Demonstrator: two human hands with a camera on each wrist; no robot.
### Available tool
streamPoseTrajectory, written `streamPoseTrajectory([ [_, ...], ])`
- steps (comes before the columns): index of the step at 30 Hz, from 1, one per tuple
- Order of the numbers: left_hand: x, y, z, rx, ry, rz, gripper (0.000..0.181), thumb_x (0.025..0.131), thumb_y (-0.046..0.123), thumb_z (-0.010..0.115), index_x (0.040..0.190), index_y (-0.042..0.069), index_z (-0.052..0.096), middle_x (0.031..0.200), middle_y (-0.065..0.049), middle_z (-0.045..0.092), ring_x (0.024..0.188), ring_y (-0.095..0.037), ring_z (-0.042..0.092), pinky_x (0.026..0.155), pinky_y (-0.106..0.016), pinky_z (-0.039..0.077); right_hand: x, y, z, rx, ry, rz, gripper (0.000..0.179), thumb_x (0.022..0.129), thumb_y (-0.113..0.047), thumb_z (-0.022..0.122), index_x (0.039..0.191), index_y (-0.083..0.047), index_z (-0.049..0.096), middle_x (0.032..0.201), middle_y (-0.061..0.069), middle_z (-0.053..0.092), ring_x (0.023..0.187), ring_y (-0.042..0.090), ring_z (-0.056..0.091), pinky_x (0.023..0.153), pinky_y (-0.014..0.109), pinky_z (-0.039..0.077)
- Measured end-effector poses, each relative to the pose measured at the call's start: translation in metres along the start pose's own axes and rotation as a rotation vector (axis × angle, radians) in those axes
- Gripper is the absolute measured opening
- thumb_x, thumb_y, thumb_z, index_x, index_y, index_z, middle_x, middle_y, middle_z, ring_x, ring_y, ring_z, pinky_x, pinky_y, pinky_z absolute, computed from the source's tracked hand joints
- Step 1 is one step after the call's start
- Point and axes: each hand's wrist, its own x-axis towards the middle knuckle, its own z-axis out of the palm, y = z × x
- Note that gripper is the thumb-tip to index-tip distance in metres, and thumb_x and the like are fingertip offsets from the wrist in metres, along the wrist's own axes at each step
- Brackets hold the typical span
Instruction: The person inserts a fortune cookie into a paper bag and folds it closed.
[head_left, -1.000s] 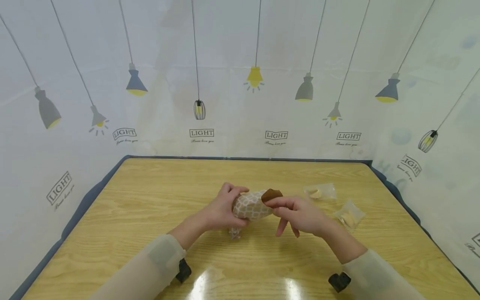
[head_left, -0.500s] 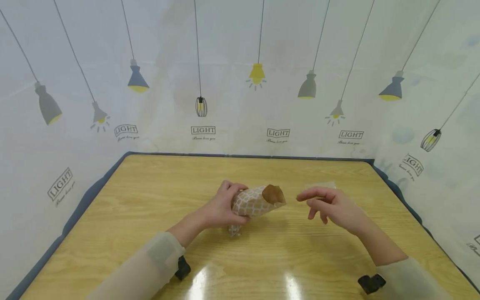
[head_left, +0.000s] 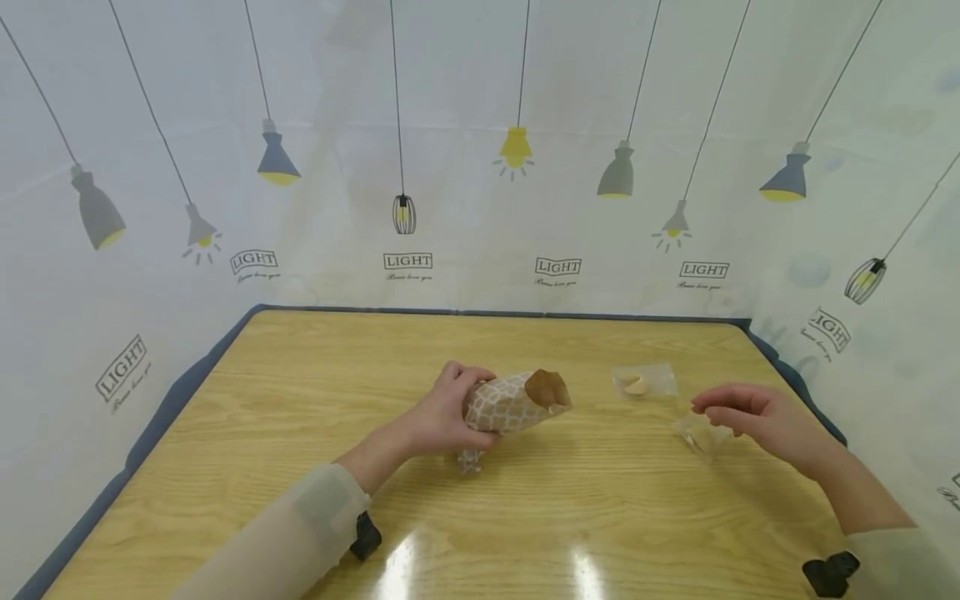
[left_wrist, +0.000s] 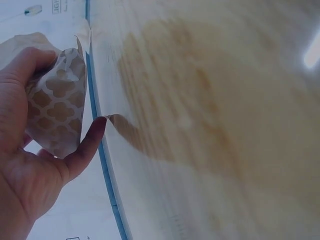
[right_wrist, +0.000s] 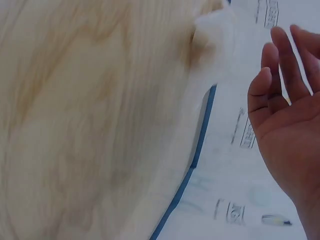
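Note:
My left hand (head_left: 442, 421) grips a small paper bag (head_left: 513, 404) with a white lattice pattern. The bag lies tilted, its brown mouth gaping to the right; the left wrist view shows the thumb and fingers around the patterned paper (left_wrist: 57, 100). At the right, my right hand (head_left: 765, 425) hovers by a clear packet (head_left: 701, 437) with a pale cookie, partly covered by the fingers; contact cannot be told. Its fingers are loosely bent with nothing between them in the right wrist view. Behind lies a fortune cookie (head_left: 635, 384) in another clear wrapper (head_left: 662, 379).
The wooden table (head_left: 315, 375) runs back to a dark blue edge (head_left: 495, 314). White wall sheeting (head_left: 465, 208) printed with lamps surrounds it. Black wrist cameras sit below the left sleeve (head_left: 365, 537) and the right sleeve (head_left: 885, 558).
My right hand has left the bag's mouth and moved right to the nearer cookie packet. The left hand keeps its grip on the bag, whose mouth now shows wider.

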Motion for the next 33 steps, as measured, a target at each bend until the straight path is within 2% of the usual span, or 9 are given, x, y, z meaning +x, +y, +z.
streamPoseTrajectory([
  [8,-0.002,0.0,0.002,-0.016,-0.003,-0.009,0.083,0.083,0.025,0.095,0.154,0.016,0.053,0.136,-0.012,0.043,0.124,-0.027,0.049,0.112,-0.054,0.052,-0.001,0.031,-0.009,-0.035,-0.048,0.017,0.031,0.112,-0.022,0.065,0.14,-0.012,0.075,0.139,-0.019,0.072,0.117,-0.015,0.06,0.088,0.024,0.059],
  [12,-0.002,-0.001,0.003,-0.015,-0.003,-0.004,0.082,0.084,0.026,0.095,0.154,0.017,0.053,0.137,-0.012,0.043,0.124,-0.026,0.049,0.112,-0.053,0.052,0.001,0.042,-0.01,-0.052,-0.103,0.046,0.032,0.112,-0.026,0.065,0.141,-0.019,0.075,0.151,-0.007,0.069,0.122,-0.024,0.049,0.09,0.023,0.059],
  [17,0.0,-0.001,0.003,-0.009,0.0,-0.002,0.083,0.084,0.027,0.095,0.154,0.017,0.052,0.137,-0.011,0.043,0.125,-0.026,0.049,0.112,-0.053,0.051,0.004,0.048,-0.007,-0.087,-0.187,0.075,0.046,0.106,-0.028,0.074,0.15,-0.017,0.068,0.163,0.015,0.056,0.123,-0.026,0.045,0.09,0.022,0.057],
  [19,0.001,-0.001,0.003,-0.006,0.0,0.0,0.083,0.084,0.027,0.095,0.154,0.018,0.052,0.138,-0.011,0.042,0.125,-0.026,0.049,0.113,-0.053,0.051,0.005,0.045,-0.004,-0.148,-0.193,0.053,0.051,0.102,-0.027,0.078,0.151,-0.016,0.066,0.163,0.023,0.053,0.134,-0.009,0.053,0.091,0.022,0.056],
  [21,0.002,0.0,0.002,-0.003,0.001,-0.001,0.083,0.084,0.027,0.095,0.154,0.018,0.052,0.139,-0.011,0.042,0.126,-0.027,0.049,0.113,-0.054,0.051,0.005,0.039,-0.001,-0.214,-0.187,0.027,0.052,0.1,-0.025,0.08,0.15,-0.016,0.067,0.161,0.024,0.054,0.143,0.016,0.058,0.094,0.028,0.058],
  [24,0.002,-0.001,0.002,-0.005,0.003,-0.005,0.083,0.084,0.027,0.095,0.154,0.018,0.052,0.138,-0.011,0.042,0.126,-0.027,0.049,0.113,-0.054,0.051,0.008,0.032,0.003,-0.275,-0.187,-0.003,0.051,0.098,-0.019,0.081,0.147,-0.014,0.068,0.158,0.027,0.056,0.145,0.057,0.05,0.102,0.048,0.058],
  [25,0.002,-0.001,0.002,-0.005,0.004,-0.007,0.084,0.084,0.027,0.095,0.154,0.018,0.052,0.138,-0.011,0.042,0.126,-0.026,0.049,0.113,-0.054,0.051,0.009,0.03,0.004,-0.283,-0.188,-0.001,0.05,0.097,-0.016,0.081,0.145,-0.014,0.068,0.157,0.027,0.057,0.145,0.059,0.049,0.103,0.053,0.057],
  [27,0.002,-0.001,0.002,-0.007,0.006,-0.009,0.084,0.084,0.027,0.095,0.155,0.017,0.051,0.138,-0.011,0.042,0.126,-0.026,0.049,0.114,-0.054,0.051,0.011,0.026,0.007,-0.298,-0.189,0.004,0.049,0.095,-0.012,0.081,0.142,-0.015,0.069,0.153,0.025,0.059,0.14,0.055,0.053,0.101,0.055,0.056],
  [33,0.001,-0.001,0.0,-0.015,0.01,-0.009,0.085,0.084,0.026,0.095,0.156,0.018,0.051,0.139,-0.012,0.042,0.127,-0.027,0.049,0.114,-0.054,0.051,0.013,0.008,0.015,-0.338,-0.184,-0.017,0.036,0.1,-0.008,0.071,0.135,-0.017,0.073,0.137,0.012,0.07,0.113,0.014,0.06,0.086,0.03,0.053],
])
